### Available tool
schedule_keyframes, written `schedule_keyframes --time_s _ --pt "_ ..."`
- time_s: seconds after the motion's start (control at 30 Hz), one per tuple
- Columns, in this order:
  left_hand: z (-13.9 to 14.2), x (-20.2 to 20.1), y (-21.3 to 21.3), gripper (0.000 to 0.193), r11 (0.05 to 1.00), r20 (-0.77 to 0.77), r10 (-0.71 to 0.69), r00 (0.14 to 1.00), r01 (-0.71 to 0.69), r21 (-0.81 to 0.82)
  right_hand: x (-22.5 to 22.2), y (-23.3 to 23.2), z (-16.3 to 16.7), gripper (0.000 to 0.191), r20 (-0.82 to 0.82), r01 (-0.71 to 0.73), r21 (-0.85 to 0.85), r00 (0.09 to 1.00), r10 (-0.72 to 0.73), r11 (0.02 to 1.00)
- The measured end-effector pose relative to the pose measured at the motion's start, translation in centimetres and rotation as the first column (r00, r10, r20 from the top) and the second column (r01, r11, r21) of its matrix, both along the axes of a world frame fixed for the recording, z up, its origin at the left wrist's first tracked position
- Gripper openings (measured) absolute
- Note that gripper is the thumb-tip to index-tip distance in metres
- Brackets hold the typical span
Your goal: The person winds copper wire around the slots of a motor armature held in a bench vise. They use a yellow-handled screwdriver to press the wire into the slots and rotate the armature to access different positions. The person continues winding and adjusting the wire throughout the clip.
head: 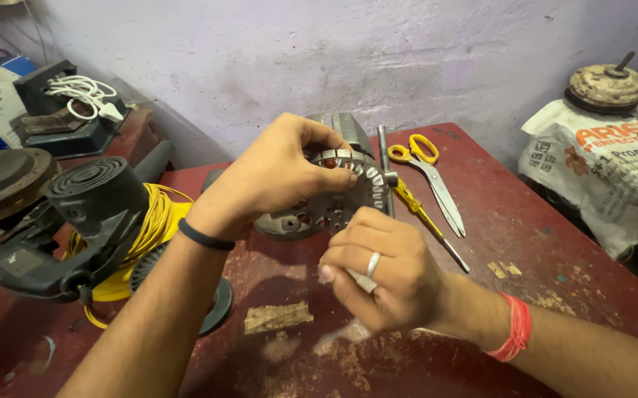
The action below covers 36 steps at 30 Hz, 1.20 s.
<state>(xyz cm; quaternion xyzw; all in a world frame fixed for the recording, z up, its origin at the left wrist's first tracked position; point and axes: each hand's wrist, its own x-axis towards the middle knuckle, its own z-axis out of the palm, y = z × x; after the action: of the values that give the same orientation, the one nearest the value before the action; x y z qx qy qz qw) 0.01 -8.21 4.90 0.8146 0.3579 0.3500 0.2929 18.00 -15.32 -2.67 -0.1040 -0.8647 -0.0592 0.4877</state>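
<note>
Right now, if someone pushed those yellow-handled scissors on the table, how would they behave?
The scissors lie flat and closed on the red table, so they would probably slide rather than roll or tip. Their long metal blades look stiff. They seem light enough to lift by one loop.

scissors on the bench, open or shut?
Shut. The yellow-handled scissors lie flat on the red table, both blades together as one strip running to a single tip, the two handle loops side by side.

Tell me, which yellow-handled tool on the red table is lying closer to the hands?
The yellow-handled screwdriver. It lies right beside the right hand and the round metal motor part; the yellow-handled scissors lie farther out, toward the wall.
</note>
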Motion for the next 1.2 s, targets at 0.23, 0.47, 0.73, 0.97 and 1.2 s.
schedule_keyframes --time_s 0.23,0.47,0.73,0.97,1.2 --pt "0.1 0.0 -0.3 0.016 0.990 0.055 0.008 0.998 0.000 -0.144 -0.2 -0.5 -0.2 0.007 0.066 -0.160 -0.045 0.984 0.163 0.986" --pt "0.1 -0.9 -0.3 0.027 0.956 0.119 -0.037 0.992 0.070 -0.286 -0.1 -0.7 -0.6 0.010 0.108 -0.309 -0.059 0.943 0.313 0.949" --pt "4.1 -0.9 -3.9 0.038 0.935 -0.386 0.349 0.854 -0.288 0.209 0.1 -0.8 -1.1 0.016 0.164 -0.363 -0.054 0.916 0.367 0.930" --pt "6.1 1.4 -8.0 0.048 0.897 -0.668 0.343 0.660 -0.442 0.023 0.0 -0.9 -1.1 0.014 0.191 -0.378 0.006 0.909 0.370 0.926" --pt "3.6 1.2 -6.6 0.013 0.982 -0.712 0.142 0.688 -0.006 0.191 0.3 -0.4 -1.1 0.020 0.172 -0.374 0.126 0.920 0.351 0.919"
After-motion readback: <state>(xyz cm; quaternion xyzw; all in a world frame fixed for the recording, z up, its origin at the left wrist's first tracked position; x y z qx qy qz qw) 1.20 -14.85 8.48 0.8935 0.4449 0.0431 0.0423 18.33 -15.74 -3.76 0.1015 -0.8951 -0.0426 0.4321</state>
